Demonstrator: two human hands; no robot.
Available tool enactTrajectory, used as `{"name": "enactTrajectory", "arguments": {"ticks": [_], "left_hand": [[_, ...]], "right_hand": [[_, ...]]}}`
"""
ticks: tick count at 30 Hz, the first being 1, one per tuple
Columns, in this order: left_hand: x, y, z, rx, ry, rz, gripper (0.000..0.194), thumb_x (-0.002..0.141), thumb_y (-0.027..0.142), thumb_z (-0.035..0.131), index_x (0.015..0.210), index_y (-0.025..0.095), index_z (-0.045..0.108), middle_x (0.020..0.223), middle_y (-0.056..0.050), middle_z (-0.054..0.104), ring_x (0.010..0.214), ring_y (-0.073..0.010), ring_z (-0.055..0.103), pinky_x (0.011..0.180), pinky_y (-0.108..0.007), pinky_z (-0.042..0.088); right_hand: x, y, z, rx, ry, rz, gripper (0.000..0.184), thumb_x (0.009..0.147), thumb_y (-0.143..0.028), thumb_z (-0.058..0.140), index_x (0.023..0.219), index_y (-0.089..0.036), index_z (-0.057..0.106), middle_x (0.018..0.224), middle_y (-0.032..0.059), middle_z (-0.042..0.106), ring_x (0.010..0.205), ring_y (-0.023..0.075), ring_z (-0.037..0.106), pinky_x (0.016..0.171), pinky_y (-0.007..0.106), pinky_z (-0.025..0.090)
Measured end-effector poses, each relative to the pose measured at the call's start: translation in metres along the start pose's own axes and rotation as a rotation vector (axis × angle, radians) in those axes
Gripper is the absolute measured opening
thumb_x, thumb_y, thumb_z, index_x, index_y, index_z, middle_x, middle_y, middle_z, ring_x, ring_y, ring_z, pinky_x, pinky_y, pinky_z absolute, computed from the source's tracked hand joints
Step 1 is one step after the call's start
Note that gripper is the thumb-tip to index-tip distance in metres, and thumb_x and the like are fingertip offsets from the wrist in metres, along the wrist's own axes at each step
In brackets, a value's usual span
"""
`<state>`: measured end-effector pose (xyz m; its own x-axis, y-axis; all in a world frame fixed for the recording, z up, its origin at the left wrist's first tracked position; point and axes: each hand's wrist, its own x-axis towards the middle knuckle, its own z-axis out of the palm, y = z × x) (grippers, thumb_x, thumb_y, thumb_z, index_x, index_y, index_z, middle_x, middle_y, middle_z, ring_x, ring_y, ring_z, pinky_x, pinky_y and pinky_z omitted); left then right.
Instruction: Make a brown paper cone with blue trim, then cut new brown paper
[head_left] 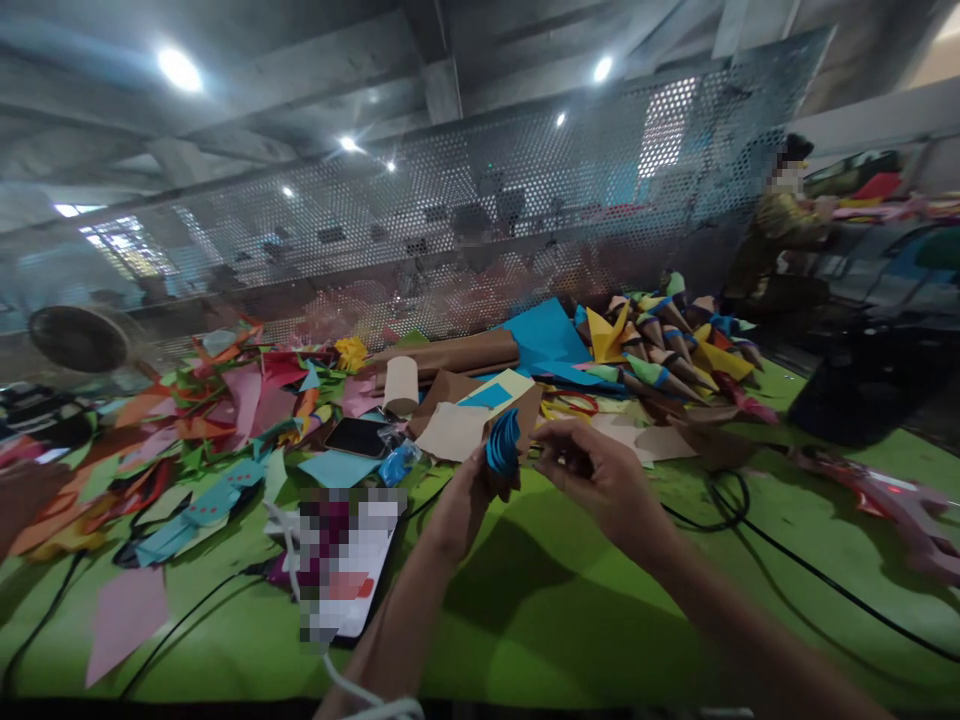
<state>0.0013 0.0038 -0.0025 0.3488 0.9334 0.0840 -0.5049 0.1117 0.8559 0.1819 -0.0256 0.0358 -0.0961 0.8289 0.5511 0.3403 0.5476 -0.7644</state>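
In the middle of the head view, my left hand [466,498] is closed around a small piece of layered blue paper [503,446]. Brown paper [526,412] shows right behind it; whether the two are joined I cannot tell. Just to the right, my right hand [596,475] has its fingers curled and their tips together close to the paper. What those fingertips hold, if anything, is hidden. Beyond the hands lie a beige paper sheet [453,432] and a yellow strip with a blue patch [495,392].
Coloured paper scraps [247,400] heap up on the left. Several paper cones [671,350] are piled back right. A phone [367,580], a black cable [810,570] and a pink glue gun [892,500] lie on the green table [570,640]. A person [784,225] sits far right.
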Motion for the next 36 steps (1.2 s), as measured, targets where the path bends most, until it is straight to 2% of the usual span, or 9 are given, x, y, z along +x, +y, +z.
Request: {"name": "enactTrajectory", "arguments": {"ticks": [5, 10, 14, 16, 20, 25, 28, 32, 36], "left_hand": [[-0.002, 0.003, 0.007, -0.064, 0.116, -0.115, 0.035, 0.086, 0.048, 0.061, 0.104, 0.018, 0.067, 0.092, -0.005, 0.07, 0.065, -0.0127, 0.056, 0.058, -0.025, 0.041], [-0.006, 0.006, 0.007, -0.007, 0.041, -0.151, 0.048, 0.077, 0.057, 0.068, 0.104, 0.017, 0.067, 0.084, -0.004, 0.066, 0.067, -0.0135, 0.055, 0.057, -0.024, 0.039], [-0.008, 0.007, 0.004, 0.225, 0.0, -0.05, 0.053, 0.061, 0.029, 0.083, 0.108, 0.018, 0.062, 0.087, -0.002, 0.062, 0.075, -0.013, 0.053, 0.066, -0.022, 0.04], [-0.008, 0.006, 0.003, 0.379, -0.001, -0.025, 0.047, 0.063, 0.02, 0.077, 0.108, 0.02, 0.06, 0.091, 0.0, 0.06, 0.081, -0.0135, 0.052, 0.073, -0.023, 0.041], [-0.009, 0.006, 0.004, 0.689, -0.031, 0.075, 0.036, 0.074, 0.016, 0.063, 0.109, 0.021, 0.058, 0.099, -0.001, 0.06, 0.092, -0.0167, 0.053, 0.081, -0.025, 0.042], [-0.01, 0.008, 0.004, 0.855, -0.063, 0.178, 0.04, 0.075, 0.015, 0.061, 0.114, 0.021, 0.058, 0.117, -0.006, 0.059, 0.109, -0.0223, 0.052, 0.093, -0.03, 0.041], [-0.011, 0.011, 0.005, 0.905, -0.044, 0.162, 0.044, 0.073, 0.011, 0.059, 0.115, 0.023, 0.055, 0.116, -0.005, 0.058, 0.108, -0.0218, 0.051, 0.091, -0.03, 0.041], [-0.014, 0.017, 0.007, 0.882, -0.018, 0.085, 0.035, 0.071, 0.011, 0.055, 0.104, 0.023, 0.047, 0.1, 0.0, 0.051, 0.092, -0.016, 0.048, 0.079, -0.025, 0.041], [-0.015, 0.02, 0.007, 0.74, -0.073, 0.088, 0.03, 0.072, 0.014, 0.056, 0.099, 0.022, 0.045, 0.091, 0.002, 0.043, 0.084, -0.0131, 0.041, 0.074, -0.021, 0.037]], "right_hand": [[0.003, 0.005, -0.003, 0.083, 0.049, 0.084, 0.016, 0.086, -0.029, 0.063, 0.099, -0.02, 0.064, 0.082, 0.0027, 0.065, 0.069, 0.0147, 0.056, 0.061, 0.025, 0.046], [0.002, 0.01, -0.005, 0.132, 0.041, 0.171, 0.022, 0.086, -0.035, 0.063, 0.102, -0.02, 0.065, 0.083, 0.0026, 0.063, 0.072, 0.0155, 0.056, 0.063, 0.027, 0.045], [0.001, 0.014, -0.009, 0.165, 0.053, 0.22, 0.028, 0.085, -0.039, 0.063, 0.106, -0.021, 0.064, 0.088, 0.0035, 0.063, 0.076, 0.017, 0.056, 0.064, 0.027, 0.045], [0.001, 0.014, -0.011, 0.178, 0.057, 0.228, 0.029, 0.086, -0.041, 0.063, 0.108, -0.021, 0.064, 0.086, 0.0028, 0.061, 0.075, 0.0164, 0.056, 0.063, 0.027, 0.045], [0.001, 0.01, -0.015, 0.164, 0.053, 0.192, 0.03, 0.088, -0.041, 0.062, 0.111, -0.022, 0.064, 0.085, 0.0017, 0.06, 0.069, 0.0139, 0.053, 0.062, 0.026, 0.044], [-0.001, 0.005, -0.019, 0.059, 0.032, 0.063, 0.024, 0.091, -0.035, 0.061, 0.113, -0.027, 0.066, 0.094, 0.0022, 0.063, 0.076, 0.0146, 0.057, 0.068, 0.026, 0.046], [-0.002, 0.003, -0.02, 0.026, 0.029, -0.001, 0.021, 0.091, -0.033, 0.061, 0.111, -0.028, 0.067, 0.098, 0.0023, 0.065, 0.081, 0.0156, 0.059, 0.07, 0.025, 0.047], [-0.009, 0.003, -0.029, -0.061, 0.06, 0.001, 0.022, 0.092, -0.035, 0.059, 0.112, -0.028, 0.066, 0.098, 0.0025, 0.066, 0.079, 0.0161, 0.06, 0.068, 0.027, 0.047], [-0.036, 0.01, -0.063, -0.262, 0.146, 0.05, 0.028, 0.09, -0.04, 0.059, 0.114, -0.029, 0.065, 0.101, 0.0043, 0.066, 0.078, 0.0193, 0.061, 0.07, 0.032, 0.049]]}}
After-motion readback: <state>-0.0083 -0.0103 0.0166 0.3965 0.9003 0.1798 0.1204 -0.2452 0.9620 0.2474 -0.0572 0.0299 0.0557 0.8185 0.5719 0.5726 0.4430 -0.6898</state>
